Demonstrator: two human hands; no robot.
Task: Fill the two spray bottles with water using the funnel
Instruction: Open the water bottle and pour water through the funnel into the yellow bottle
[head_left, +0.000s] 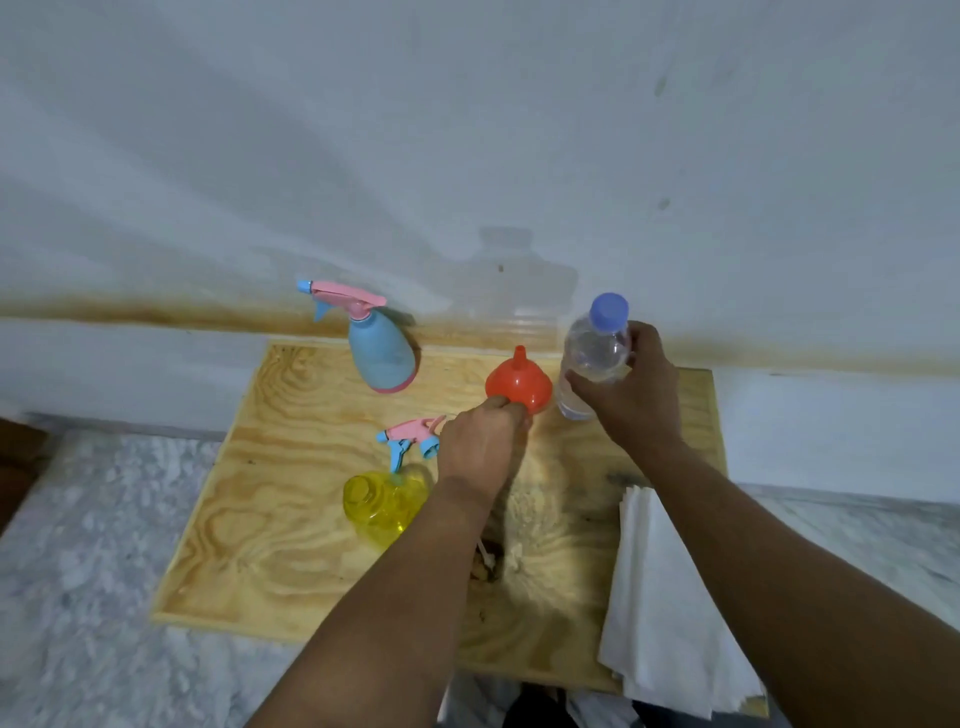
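Head view looks down on a pale painted wall (467, 130) with a rusty brown stain running along its foot, and below it a grey speckled stone-like floor (93, 545). On that floor lies a square plywood board (249, 561) with bold swirling grain, its far edge close to the wall.

At the board's near right corner, partly overhanging it, sits a stack of white paper napkins (660, 613), soft and folded. By the far edge, toward the far left corner, stands a blue spray bottle (382, 351), smooth opaque plastic, pear-shaped with a pink base band, its pink and blue trigger head screwed on. Near the far right corner stands a clear water bottle (592, 353) with a blue cap; no label writing can be read. The right hand (631, 389) grips it around the body.

Left of the board's middle is a yellow spray bottle (382, 504), translucent and rounded, its mouth open. Just beyond it lies its detached trigger head (410, 439), pink with blue nozzle and collar, resting on the wood.

Between the blue spray bottle and the water bottle is an orange funnel (519, 387), glossy plastic, set upside down with its spout up. The left hand (485, 447) pinches its near rim.
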